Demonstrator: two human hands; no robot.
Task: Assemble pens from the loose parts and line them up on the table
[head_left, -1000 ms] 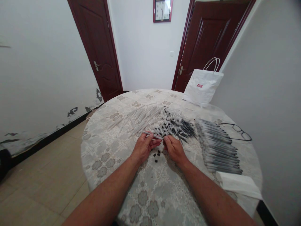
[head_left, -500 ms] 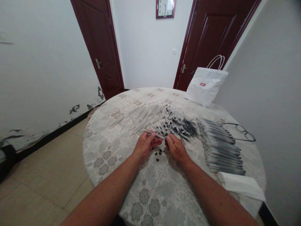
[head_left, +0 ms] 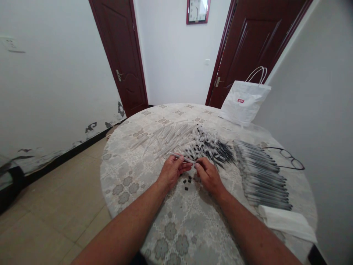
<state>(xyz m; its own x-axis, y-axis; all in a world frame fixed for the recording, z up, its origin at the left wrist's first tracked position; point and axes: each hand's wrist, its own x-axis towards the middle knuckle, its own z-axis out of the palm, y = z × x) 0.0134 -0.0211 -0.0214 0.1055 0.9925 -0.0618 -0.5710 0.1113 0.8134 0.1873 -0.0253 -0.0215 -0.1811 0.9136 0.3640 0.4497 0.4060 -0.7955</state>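
Observation:
My left hand is closed on a slim translucent pen, thumb on top and fingers curled beneath. The pen lies slantwise, its left tip past the thumb. At its right end, the thumb and fingertips of my right hand are pinched together; a small part there is hidden by them. Just below the hands lie several small black plugs. Beyond them spreads a heap of clear pen barrels, with white-ended black refills piled on its right.
Rows of pens with dark ends lie at the right, beside eyeglasses and a folded white cloth or paper. A white paper bag stands at the back right of the round table, which has a patterned tablecloth.
The view has shifted slightly, so everything appears a little lower and to the right. Both hands keep the same hold at the pen, with barely any movement.

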